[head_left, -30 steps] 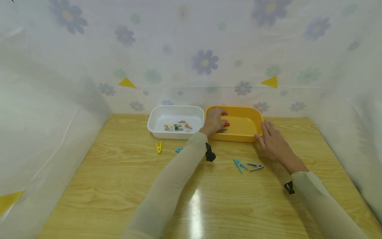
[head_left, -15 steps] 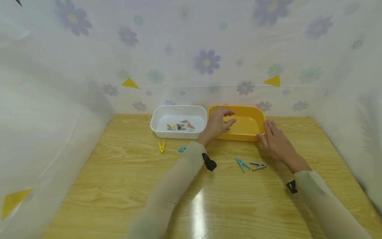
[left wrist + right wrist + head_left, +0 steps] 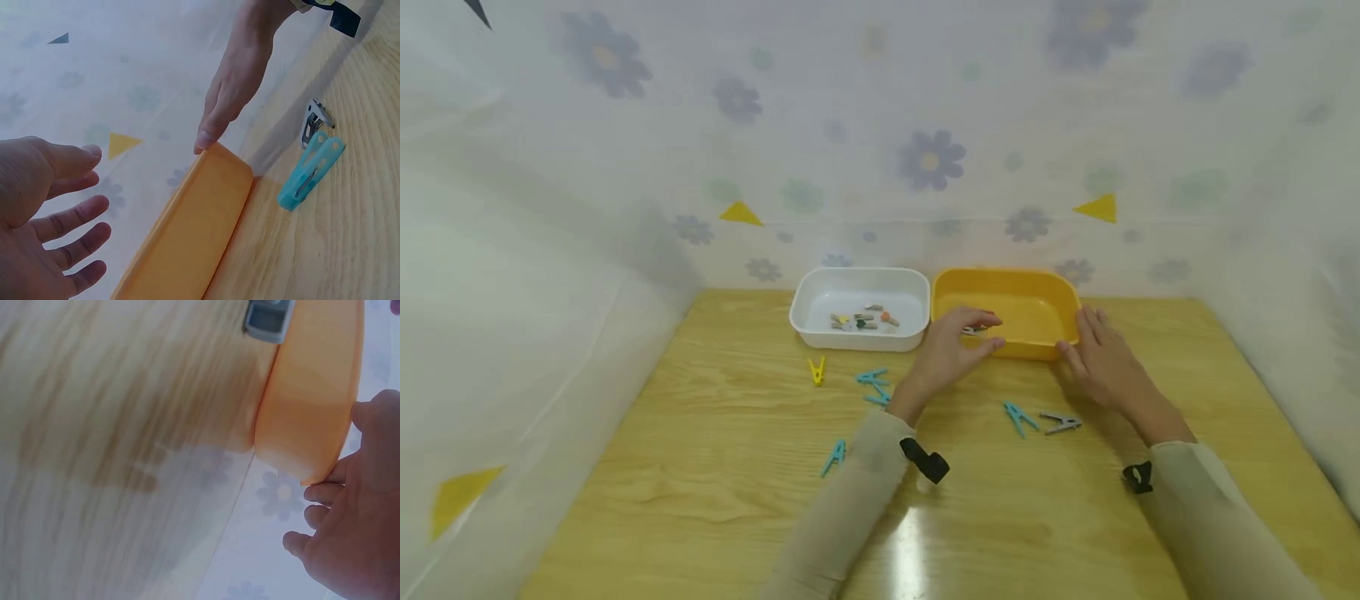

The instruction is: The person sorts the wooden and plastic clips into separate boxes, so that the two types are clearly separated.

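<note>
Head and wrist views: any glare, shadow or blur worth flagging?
Head view: vertical glare streak on the table near the bottom edge, shadow beside the right sleeve; left wrist view: blue clothespin looks fairly crisp, wall flowers soft; right wrist view: pale haze, table grain smeared, orange bin somewhat washed out.

The left forearm slants in from the near left of the orange tray, and the left grip hangs at the tray's near left corner, its fingers spread and softly bent, the thumb held apart from them. The right forearm comes from the near right of the tray, where the right grip rests against the near right corner, fingers laid along the right end and thumb touching the near rim.
</note>
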A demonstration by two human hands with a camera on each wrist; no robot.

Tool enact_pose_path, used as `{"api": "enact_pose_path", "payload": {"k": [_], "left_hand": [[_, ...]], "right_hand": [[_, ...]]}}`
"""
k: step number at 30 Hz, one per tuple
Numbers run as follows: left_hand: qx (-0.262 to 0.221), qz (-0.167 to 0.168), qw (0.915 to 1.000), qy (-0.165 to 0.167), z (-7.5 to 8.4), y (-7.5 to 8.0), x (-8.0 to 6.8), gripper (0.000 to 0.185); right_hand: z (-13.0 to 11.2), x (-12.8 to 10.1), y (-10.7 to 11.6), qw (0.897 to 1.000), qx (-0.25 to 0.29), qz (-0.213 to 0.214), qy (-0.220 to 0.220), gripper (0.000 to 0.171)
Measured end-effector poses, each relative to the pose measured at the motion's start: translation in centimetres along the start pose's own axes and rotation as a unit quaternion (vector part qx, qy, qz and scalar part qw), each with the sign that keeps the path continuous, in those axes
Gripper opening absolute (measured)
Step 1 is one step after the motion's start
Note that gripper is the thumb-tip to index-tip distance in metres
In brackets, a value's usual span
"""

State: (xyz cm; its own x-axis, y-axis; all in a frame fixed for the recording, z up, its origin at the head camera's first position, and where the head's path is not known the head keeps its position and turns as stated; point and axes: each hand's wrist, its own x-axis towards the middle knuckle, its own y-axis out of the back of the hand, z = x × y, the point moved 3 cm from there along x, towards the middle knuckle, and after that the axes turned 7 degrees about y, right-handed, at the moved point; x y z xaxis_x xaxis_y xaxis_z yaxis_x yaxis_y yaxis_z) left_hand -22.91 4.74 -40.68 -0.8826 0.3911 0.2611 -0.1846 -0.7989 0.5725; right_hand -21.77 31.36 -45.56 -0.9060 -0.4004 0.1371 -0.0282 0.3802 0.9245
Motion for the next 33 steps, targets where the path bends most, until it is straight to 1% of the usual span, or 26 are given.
{"api": "enact_pose_path", "payload": {"k": [2, 5, 10, 14, 17, 19, 24, 28, 33], "left_hand": [[-0.006, -0.002, 1.0000, 0.000, -0.2, -0.4, -0.4, 0.031], [0.000, 0.000, 1.0000, 0.005, -0.5, -0.8, -0.9, 0.031], [0.001, 0.012, 0.9999, 0.009, -1.0, -1.0, -1.3, 0.031], [-0.007, 0.008, 0.9999, 0.006, -0.9, -1.2, -1.4, 0.031], [-0.009, 0.005, 0.9999, 0.011, -1.0, -1.3, -1.5, 0.029], [-0.011, 0.003, 0.9998, 0.016, -1.2, -1.4, -1.6, 0.030], [-0.019, -0.002, 0.9998, 0.012, -1.4, -1.7, -1.6, 0.031], [-0.018, -0.005, 0.9997, 0.014, -1.5, -1.7, -1.7, 0.031], [-0.004, -0.004, 0.9998, 0.020, -1.5, -1.6, -1.5, 0.030]], "right_hand": [[0.1, -0.5, -0.1, 1.000, 0.005, 0.004, 0.001, 0.073], [0.3, -1.1, -0.2, 1.000, 0.013, 0.006, -0.002, 0.073], [0.5, -1.1, 0.0, 1.000, 0.010, 0.004, -0.006, 0.073], [0.5, -0.9, 0.0, 1.000, 0.004, -0.005, -0.012, 0.073], [0.6, -0.8, -0.1, 1.000, 0.006, -0.011, -0.017, 0.074], [0.6, -0.9, -0.1, 1.000, 0.007, -0.012, -0.018, 0.074], [0.3, -1.0, -0.1, 1.000, 0.009, -0.011, -0.020, 0.074], [-0.1, -0.9, 0.1, 1.000, 0.010, -0.011, -0.019, 0.075], [-0.3, -0.3, 0.1, 1.000, 0.012, -0.012, -0.012, 0.074]]}}
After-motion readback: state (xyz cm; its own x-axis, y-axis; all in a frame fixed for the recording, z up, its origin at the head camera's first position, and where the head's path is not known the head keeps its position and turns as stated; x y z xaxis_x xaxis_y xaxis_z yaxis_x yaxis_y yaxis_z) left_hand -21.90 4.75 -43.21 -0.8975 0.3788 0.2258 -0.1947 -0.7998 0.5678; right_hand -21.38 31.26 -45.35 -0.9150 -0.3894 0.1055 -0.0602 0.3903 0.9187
